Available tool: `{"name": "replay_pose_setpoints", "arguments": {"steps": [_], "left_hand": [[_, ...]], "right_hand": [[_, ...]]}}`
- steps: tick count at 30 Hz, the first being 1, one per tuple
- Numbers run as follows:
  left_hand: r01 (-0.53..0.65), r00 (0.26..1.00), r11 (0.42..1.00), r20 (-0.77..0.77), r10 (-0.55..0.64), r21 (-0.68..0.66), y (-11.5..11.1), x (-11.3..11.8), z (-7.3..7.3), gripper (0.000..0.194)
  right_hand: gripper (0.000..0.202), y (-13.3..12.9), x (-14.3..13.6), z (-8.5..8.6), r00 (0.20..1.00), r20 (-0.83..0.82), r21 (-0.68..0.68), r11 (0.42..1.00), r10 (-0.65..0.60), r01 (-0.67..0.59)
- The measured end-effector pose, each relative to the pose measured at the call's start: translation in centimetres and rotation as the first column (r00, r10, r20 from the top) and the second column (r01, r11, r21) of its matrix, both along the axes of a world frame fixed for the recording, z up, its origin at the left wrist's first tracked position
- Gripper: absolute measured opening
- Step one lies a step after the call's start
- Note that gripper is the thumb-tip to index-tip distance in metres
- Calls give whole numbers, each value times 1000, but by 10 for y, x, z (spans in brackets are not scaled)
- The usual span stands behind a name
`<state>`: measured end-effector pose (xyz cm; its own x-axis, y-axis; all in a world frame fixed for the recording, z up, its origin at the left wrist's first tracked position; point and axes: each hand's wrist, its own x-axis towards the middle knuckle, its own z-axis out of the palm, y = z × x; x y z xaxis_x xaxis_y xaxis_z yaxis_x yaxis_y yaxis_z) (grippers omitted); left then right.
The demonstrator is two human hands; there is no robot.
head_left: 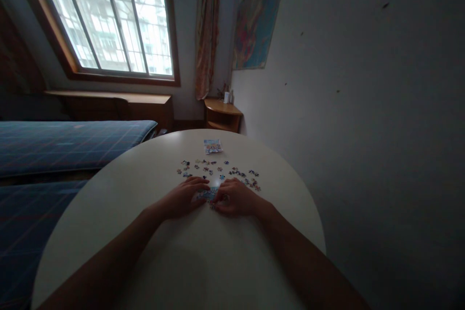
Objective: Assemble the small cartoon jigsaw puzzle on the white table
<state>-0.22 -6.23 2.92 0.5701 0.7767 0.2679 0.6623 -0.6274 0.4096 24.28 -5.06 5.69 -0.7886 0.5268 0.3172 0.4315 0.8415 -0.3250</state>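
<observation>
A partly joined jigsaw puzzle, bluish in colour, lies flat on the round white table between my hands. My left hand rests at its left side, fingers along the far edge and thumb along the near one, holding it. At the right side, my right hand is curled, its thumb and fingers pinched at a puzzle piece that they mostly hide. One small piece shows just below the puzzle. Loose jigsaw pieces are scattered beyond both hands.
A small printed packet lies past the loose pieces. Left of the table is a bed with a blue plaid cover. A wooden corner shelf stands behind, and a wall runs along the right.
</observation>
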Motion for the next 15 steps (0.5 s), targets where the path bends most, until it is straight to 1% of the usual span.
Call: {"name": "replay_pose_setpoints", "arguments": {"steps": [5,12,15], "left_hand": [[7,1000,1000,1,-7,-3,-1,3,-2,37],[19,1000,1000,-20,-19,-14,-4,6,3,38],[17,1000,1000,-24,-18,-9,-5,6,2,41]], "right_hand": [[11,-1,0,1,1000,-5,-9,1000,6,-6],[11,3,0,-4,1000,-1,-3,1000,2,-2],[11,2,0,-5,1000,-3,-14,1000,4,-4]]}}
